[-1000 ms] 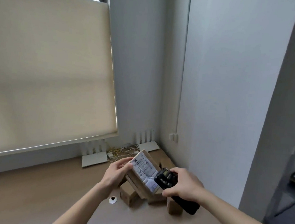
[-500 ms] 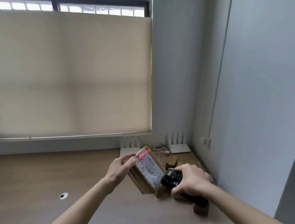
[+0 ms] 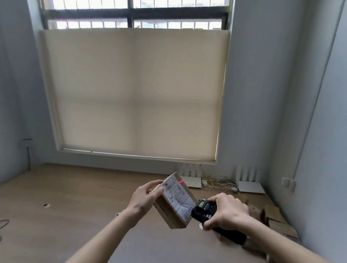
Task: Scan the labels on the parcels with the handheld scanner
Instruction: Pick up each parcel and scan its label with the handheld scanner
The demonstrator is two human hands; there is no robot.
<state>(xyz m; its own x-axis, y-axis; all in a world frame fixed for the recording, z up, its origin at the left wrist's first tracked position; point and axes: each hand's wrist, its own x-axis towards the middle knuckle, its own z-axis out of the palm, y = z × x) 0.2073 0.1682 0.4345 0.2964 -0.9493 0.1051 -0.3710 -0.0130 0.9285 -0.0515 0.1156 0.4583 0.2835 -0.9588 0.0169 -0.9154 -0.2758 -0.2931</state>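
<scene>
1. Since half a second ago: parcel (image 3: 173, 202), gripped by left hand (image 3: 144, 199), now low centre; red line shrunk to a dot on label (image 3: 177, 196).
2. Scanner (image 3: 204, 212) clenched in right hand (image 3: 227, 212) — handle mostly hidden; lower-right boxes (image 3: 273, 218) blurred.

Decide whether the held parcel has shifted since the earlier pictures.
Yes, leftward: the parcel, earlier between the two white routers, now appears left of the left router.
</scene>
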